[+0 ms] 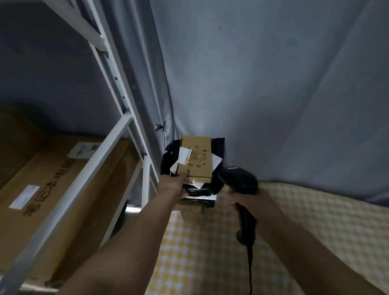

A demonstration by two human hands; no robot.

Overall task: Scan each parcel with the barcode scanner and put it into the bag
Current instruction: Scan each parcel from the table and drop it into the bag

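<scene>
Left hand (174, 186) is on the parcel stack: thumb on top of the small cardboard box (196, 157) near its front edge, the other fingers curled under the black poly mailers (201, 190) below it. So it grips the stack's near-left corner; the box sits just beyond the fingertips. Right hand (242, 199) is wrapped round the handle of the black barcode scanner (237, 177), head tipped toward the box, just right of the stack, not touching it. Cable (250, 270) runs down out of frame.

Hard to read: right-hand fingers mostly hidden behind the scanner; box label (185, 157) blurred; how many mailers are in the stack is unclear; what the stack rests on is hidden. No bag identifiable.

Surface below: yellow-white checked cloth (296, 228). Grey fabric curtain (268, 83) behind. To the left, a white metal shelf frame (82, 176) with a large brown carton (43, 208) with printed characters. Dim lighting.
</scene>
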